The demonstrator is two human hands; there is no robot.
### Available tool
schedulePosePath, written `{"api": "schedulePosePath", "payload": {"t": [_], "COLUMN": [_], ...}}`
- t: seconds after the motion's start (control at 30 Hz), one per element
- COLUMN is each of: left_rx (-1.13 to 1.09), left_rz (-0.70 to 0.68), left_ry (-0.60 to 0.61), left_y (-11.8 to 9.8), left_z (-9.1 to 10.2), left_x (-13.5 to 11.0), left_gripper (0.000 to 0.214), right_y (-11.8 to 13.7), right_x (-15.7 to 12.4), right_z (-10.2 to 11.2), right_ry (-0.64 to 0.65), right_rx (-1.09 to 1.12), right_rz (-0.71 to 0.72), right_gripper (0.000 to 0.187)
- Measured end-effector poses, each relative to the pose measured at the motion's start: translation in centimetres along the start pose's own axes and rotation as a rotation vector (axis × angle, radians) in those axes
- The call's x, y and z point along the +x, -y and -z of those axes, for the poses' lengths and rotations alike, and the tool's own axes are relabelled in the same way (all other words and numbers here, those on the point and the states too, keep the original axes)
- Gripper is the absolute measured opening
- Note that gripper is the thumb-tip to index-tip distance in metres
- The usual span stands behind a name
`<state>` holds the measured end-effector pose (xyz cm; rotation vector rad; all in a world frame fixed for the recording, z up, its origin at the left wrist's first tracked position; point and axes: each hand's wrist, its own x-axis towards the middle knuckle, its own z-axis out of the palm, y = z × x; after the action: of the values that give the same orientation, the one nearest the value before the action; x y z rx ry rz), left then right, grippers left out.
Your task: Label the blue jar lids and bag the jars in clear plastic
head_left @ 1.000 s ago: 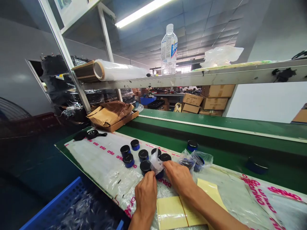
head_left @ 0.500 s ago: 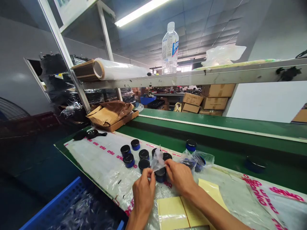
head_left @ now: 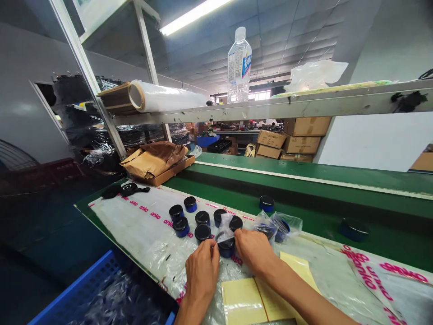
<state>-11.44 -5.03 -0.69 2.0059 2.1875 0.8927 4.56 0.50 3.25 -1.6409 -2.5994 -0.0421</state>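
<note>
Head view: the workbench is being watched from above, live.
Jar in hand: a round jar (head_left: 226, 249) with a black lid and blue base is held in a clear plastic bag (head_left: 223, 230), on the sheet between both hands.
Left hand (head_left: 202, 271): the bag's edge is being pinched, fingertips (head_left: 212, 247) pressed together.
Right hand (head_left: 253, 253): the opposite edge is being pinched the same way.
Loose jars: seven are counted upright on the white plastic sheet (head_left: 135, 221), printed with pink "anko".
Bagged jars (head_left: 267, 230): two are seen in clear bags, just beside the right hand.
Green belt (head_left: 304, 198): one upright jar (head_left: 266, 203) is carried there.
Yellow sheets (head_left: 253, 295): two are laid below the hands.
Blue crate (head_left: 76, 289): one is seen at the bench's near edge.
</note>
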Motion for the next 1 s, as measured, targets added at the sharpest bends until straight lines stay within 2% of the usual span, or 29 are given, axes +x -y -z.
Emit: {"api": "schedulePosePath", "payload": {"t": [0.13,0.33,0.5,0.6,0.77,1.0], "left_rx": [-0.024,-0.052,0.083,0.205,0.348,0.223], "left_rz": [0.003,-0.076,-0.297,-0.382,-0.394,-0.325], "left_ry": [0.066,0.118,0.042,-0.017,-0.026,0.039], "left_y": [-0.3,0.0,0.7,1.2,1.3,0.6], "left_z": [0.8,1.3,0.5,-0.6,-1.2,-1.1], "left_x": [0.2,-0.1,-0.4,-0.5,-0.3,0.1], "left_gripper": [0.016,0.017,0.018,0.020,0.019,0.019], "right_y": [-0.2,-0.9,-1.3,-1.3,-1.3,-0.8], "right_x": [-0.1,-1.0,-1.7,-1.9,-1.5,-0.9], "right_z": [0.5,0.2,-0.4,-0.8,-1.5,-2.1], "right_ry": [0.043,0.042,0.042,0.046,0.031,-0.011], "right_rx": [-0.005,-0.028,-0.067,-0.089,-0.109,-0.052], "right_rz": [0.054,0.131,0.225,0.258,0.227,0.101], "right_gripper": [0.018,0.021,0.020,0.020,0.024,0.026]}}
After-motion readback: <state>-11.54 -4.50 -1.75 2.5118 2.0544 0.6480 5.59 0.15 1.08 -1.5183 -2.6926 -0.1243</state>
